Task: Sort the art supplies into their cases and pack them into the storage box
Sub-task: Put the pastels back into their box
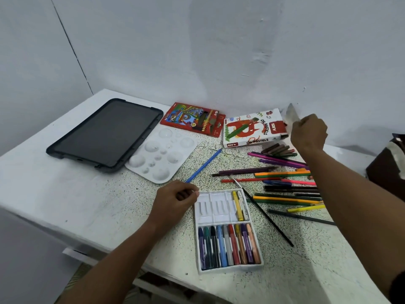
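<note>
A white plastic pastel tray lies near the table's front; its lower row is full of oil pastels, and a yellow and a white one lie in the upper row. My left hand has curled fingers and pinches the tray's upper-left corner. My right hand is closed at the right end of the white oil pastels box and grips its raised flap. Loose coloured pencils and markers are scattered between the box and the tray. A few loose dark pastels lie just below the box.
A dark storage case lies flat at the back left, with a white paint palette beside it. A red coloured-pencil box sits against the wall. A blue pencil and a thin black brush lie loose. A brown object stands at the right edge.
</note>
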Demonstrator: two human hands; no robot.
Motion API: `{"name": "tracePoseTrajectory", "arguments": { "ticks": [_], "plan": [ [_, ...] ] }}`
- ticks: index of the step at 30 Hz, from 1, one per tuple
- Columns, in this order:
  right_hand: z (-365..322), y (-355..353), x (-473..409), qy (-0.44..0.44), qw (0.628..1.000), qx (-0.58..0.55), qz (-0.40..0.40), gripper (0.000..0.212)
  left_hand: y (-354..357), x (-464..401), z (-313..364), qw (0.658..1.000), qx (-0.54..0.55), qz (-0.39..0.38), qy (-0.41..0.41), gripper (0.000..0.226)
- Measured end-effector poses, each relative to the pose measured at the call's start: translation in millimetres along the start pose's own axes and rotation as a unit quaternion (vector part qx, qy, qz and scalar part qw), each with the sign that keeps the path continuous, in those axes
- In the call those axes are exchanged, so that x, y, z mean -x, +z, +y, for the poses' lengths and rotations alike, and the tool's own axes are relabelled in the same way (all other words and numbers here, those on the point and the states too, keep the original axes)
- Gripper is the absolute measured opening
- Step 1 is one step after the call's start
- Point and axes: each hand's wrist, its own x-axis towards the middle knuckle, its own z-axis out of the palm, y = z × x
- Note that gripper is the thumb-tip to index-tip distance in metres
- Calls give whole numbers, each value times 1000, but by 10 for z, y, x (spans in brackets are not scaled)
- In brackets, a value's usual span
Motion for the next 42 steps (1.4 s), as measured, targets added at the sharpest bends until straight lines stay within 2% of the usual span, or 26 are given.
{"name": "tracePoseTrajectory", "arguments": {
  "ticks": [3, 5, 7, 12, 16, 19, 22, 24, 27, 30, 33, 35, 37, 40, 42],
  "plan": [
    [-143, -86, -19, 41, 978, -203, 6, 15, -1, 3, 4, 1000, -4, 1, 1, 9],
    [-280, -131, 18, 84, 938, -336, -2, 7, 0, 3, 4, 1000, -3, 1, 2, 9],
    [-420, -159, 98, 100, 903, -418, -7, 2, 0, 8, 9, 1000, -2, 2, 1, 9],
    [-720, -145, 260, 80, 851, -519, -11, 4, 1, 14, 8, 1000, 0, 3, -3, 9],
    [-975, -173, 360, 62, 819, -570, -30, 12, 7, 13, 5, 1000, -2, 2, -1, 9],
    [-1155, -201, 411, 50, 797, -600, -49, 9, 3, 13, 3, 1000, -2, 2, -4, 8],
    [-1292, -217, 442, 63, 751, -653, -74, 8, -1, 14, 2, 1000, 3, -1, -5, 8],
    [-1339, -196, 473, 83, 735, -666, -91, 10, -1, 11, 0, 1000, 5, -1, -7, 9],
    [-1264, -27, 556, 140, 752, -628, -143, 12, 3, 9, -7, 1000, 0, 2, -7, 10],
    [-1033, 231, 667, 200, 807, -518, -203, 4, 10, 10, -16, 1000, -6, 5, -5, 11],
    [-786, 380, 733, 215, 839, -416, -278, 12, 20, 6, -31, 1000, -10, 4, -6, 11],
    [-662, 389, 760, 182, 860, -353, -320, 8, 18, 0, -39, 1000, -10, 2, -5, 11],
    [-531, 396, 737, 128, 892, -290, -323, 10, 16, -2, -42, 1000, -14, 0, 0, 12],
    [-326, 398, 590, 49, 943, -183, -272, 15, 17, -5, -35, 1000, -24, 1, 9, 12],
    [-154, 341, 409, -20, 974, -59, -219, 15, 19, -8, -36, 1000, -24, 3, 11, 12]
  ]
}}
